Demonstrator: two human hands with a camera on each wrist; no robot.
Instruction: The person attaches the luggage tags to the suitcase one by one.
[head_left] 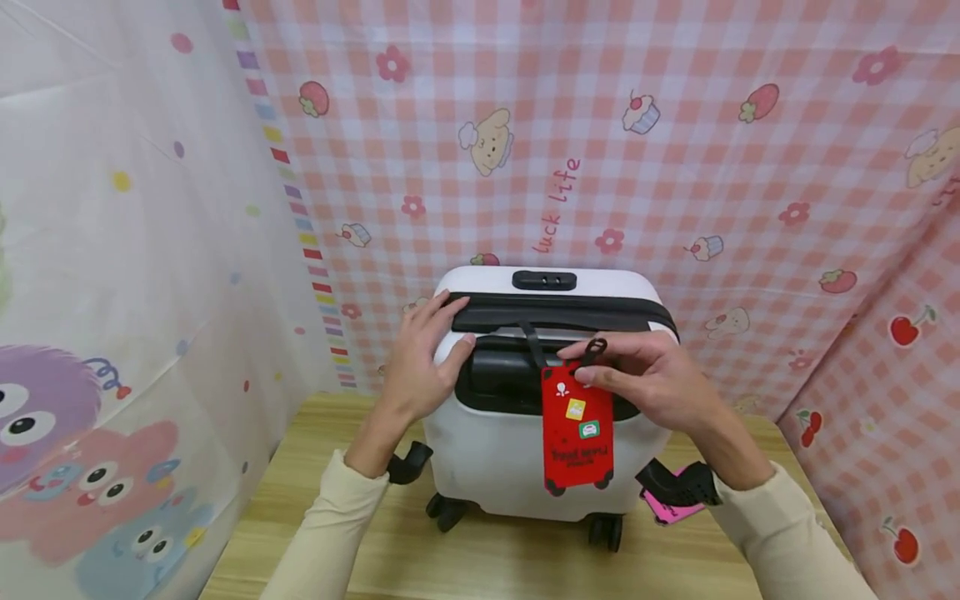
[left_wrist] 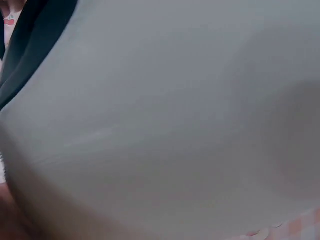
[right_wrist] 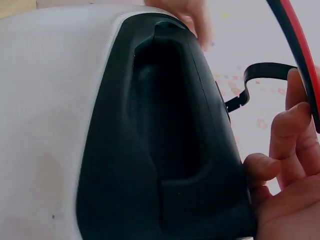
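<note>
A white suitcase (head_left: pixel 510 467) stands upright with its black handle (head_left: pixel 502 375) side toward me. My left hand (head_left: pixel 420 354) rests on its upper left corner, fingers over the top edge and thumb on the front. With thumb and fingers, my right hand (head_left: pixel 660 379) pinches the top of a red luggage tag (head_left: pixel 577 454), beside its small black loop (head_left: pixel 596 348). A black strap (head_left: pixel 532 343) runs from the tag up to the suitcase's handle; the right wrist view shows this strap (right_wrist: pixel 265 69) curving between them. White shell (left_wrist: pixel 160 100) fills the left wrist view.
On the wood-grain tabletop (head_left: pixel 337 508), a pink tag (head_left: pixel 671 507) lies right of the suitcase, partly behind the right wrist's black mount (head_left: pixel 678 483). Black wheels (head_left: pixel 450 510) support the case. A combination lock (head_left: pixel 543 281) sits on top. A checked curtain (head_left: pixel 600 167) hangs close behind.
</note>
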